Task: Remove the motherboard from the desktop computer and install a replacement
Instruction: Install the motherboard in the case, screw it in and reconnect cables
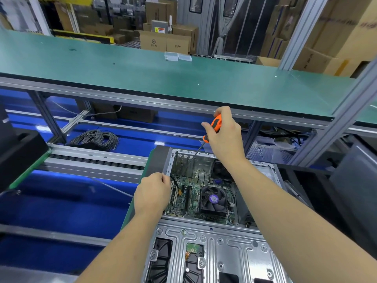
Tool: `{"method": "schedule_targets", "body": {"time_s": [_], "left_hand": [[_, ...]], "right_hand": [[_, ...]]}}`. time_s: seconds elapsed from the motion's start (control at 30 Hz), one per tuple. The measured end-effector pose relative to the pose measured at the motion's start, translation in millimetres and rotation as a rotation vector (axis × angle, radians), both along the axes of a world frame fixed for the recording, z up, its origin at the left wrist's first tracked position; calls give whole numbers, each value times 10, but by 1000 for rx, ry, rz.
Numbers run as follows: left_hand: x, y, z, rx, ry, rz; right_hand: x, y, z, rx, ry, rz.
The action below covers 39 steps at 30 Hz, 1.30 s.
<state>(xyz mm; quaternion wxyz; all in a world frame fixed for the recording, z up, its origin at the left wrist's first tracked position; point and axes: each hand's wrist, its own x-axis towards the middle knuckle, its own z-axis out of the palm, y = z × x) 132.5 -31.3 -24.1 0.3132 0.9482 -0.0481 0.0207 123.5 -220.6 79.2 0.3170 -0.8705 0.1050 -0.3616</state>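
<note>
Bright, even overhead light — soft shadows; wide-angle bowing at edges

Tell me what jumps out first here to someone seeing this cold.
The orange screwdriver gripped in the right hand, its shaft angled down into the open computer case at centre. Below it, the motherboard's CPU fan; the left hand rests at the case's left edge.
</note>
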Motion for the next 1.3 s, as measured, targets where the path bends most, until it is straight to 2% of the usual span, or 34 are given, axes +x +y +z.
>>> {"method": "schedule_targets", "body": {"time_s": [0.1, 0.27, 1.3], "left_hand": [[5, -5, -8, 5, -6, 3], [12, -6, -4, 7, 13, -12], [9, -3, 7, 1, 16, -14]], "right_hand": [[20, 21, 44, -5, 31, 45], [151, 133, 225, -130, 133, 132], [117, 210, 245, -164, 91, 155]]}}
